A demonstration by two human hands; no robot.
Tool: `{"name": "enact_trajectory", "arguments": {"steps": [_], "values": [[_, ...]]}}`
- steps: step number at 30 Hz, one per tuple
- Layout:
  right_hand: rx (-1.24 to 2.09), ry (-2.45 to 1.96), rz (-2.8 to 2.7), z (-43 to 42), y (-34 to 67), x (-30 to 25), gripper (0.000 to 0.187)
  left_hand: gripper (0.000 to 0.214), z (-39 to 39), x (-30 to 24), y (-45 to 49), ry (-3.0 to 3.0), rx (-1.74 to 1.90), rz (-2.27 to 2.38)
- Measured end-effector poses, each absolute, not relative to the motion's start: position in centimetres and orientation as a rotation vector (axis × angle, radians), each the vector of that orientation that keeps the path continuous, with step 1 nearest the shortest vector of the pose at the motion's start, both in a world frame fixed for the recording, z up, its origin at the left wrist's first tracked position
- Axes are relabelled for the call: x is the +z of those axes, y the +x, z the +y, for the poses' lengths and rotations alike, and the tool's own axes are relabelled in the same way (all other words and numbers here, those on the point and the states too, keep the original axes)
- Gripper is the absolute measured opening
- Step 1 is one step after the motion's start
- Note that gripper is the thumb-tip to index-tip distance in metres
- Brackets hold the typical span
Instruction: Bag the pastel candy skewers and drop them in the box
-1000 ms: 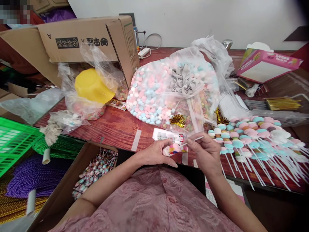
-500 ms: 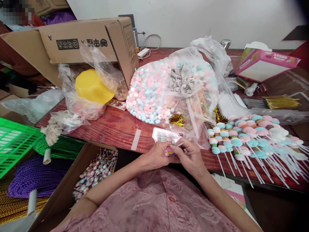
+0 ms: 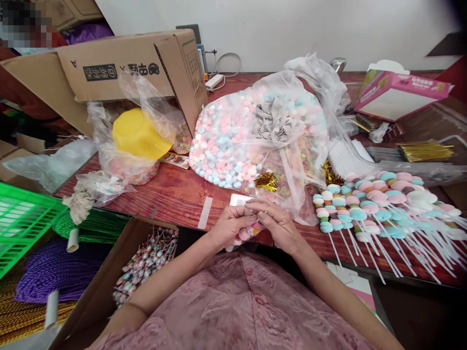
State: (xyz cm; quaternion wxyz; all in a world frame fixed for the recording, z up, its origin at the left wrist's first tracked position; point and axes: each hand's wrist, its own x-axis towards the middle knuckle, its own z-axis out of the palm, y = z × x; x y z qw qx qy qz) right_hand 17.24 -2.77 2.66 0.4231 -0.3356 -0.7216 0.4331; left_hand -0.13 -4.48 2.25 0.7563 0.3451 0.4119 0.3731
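Observation:
My left hand (image 3: 230, 224) and my right hand (image 3: 280, 224) meet at the table's front edge, fingers closed and pressed together. Between them is a marshmallow skewer (image 3: 245, 235) in a printed wrapper, pink, white and yellow; its upper part is hidden by the fingers. A stack of white printed wrappers (image 3: 239, 198) lies just beyond the hands, partly covered by them. To the right, many marshmallow skewers (image 3: 379, 204) lie heaped, their white sticks pointing toward me.
A large clear bag of marshmallows (image 3: 222, 141) fills the table's middle. Left stand a cardboard box (image 3: 127, 63) and a yellow bowl (image 3: 140, 133) on bagged candy. Below left are a box of wrapped skewers (image 3: 146, 262) and a green basket (image 3: 25, 223). A pink box (image 3: 404, 92) stands back right.
The white stick between my fingers is now out of sight. More of the wrapped skewer shows below my left hand. My hands have drawn closer together, covering more of the wrapper stack.

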Motion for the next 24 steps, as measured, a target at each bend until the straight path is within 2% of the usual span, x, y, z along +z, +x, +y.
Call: {"name": "enact_trajectory", "arguments": {"steps": [3, 6, 7, 8, 10, 11, 13, 18, 24], "values": [[1.11, -0.935, -1.796, -3.5, 16.6, 2.0, 0.036, 0.04, -4.5, 2.2, 0.1, 0.682, 0.946, 0.944], [1.087, -1.06, -1.622, -4.1, 16.6, 1.7, 0.053, 0.039, -4.0, 2.7, 0.0, 0.66, 1.123, 0.94], [1.07, -1.075, -1.566, -4.2, 16.5, 1.6, 0.052, 0.038, -3.8, 2.9, 0.1, 0.683, 1.176, 0.936], [1.044, -1.077, -1.534, -4.3, 16.4, 1.6, 0.044, 0.036, -3.6, 2.9, 0.2, 0.72, 1.207, 0.932], [0.977, -1.068, -1.534, -4.3, 15.8, 1.5, 0.015, 0.033, -3.5, 2.8, 0.6, 0.794, 1.216, 0.919], [0.944, -1.063, -1.537, -4.3, 15.6, 1.5, 0.012, 0.033, -3.6, 2.7, 0.9, 0.807, 1.224, 0.911], [0.887, -1.049, -1.502, -3.9, 15.3, 1.5, 0.023, 0.036, -4.0, 2.3, 1.3, 0.782, 1.256, 0.891], [0.708, -0.994, -1.535, -3.3, 15.2, 1.4, 0.012, 0.044, -5.0, 2.2, 0.9, 0.881, 1.09, 0.898], [0.532, -0.953, -1.514, -3.4, 14.0, 1.5, 0.018, 0.047, -5.0, 3.1, 0.7, 0.948, 1.046, 0.886]]}}
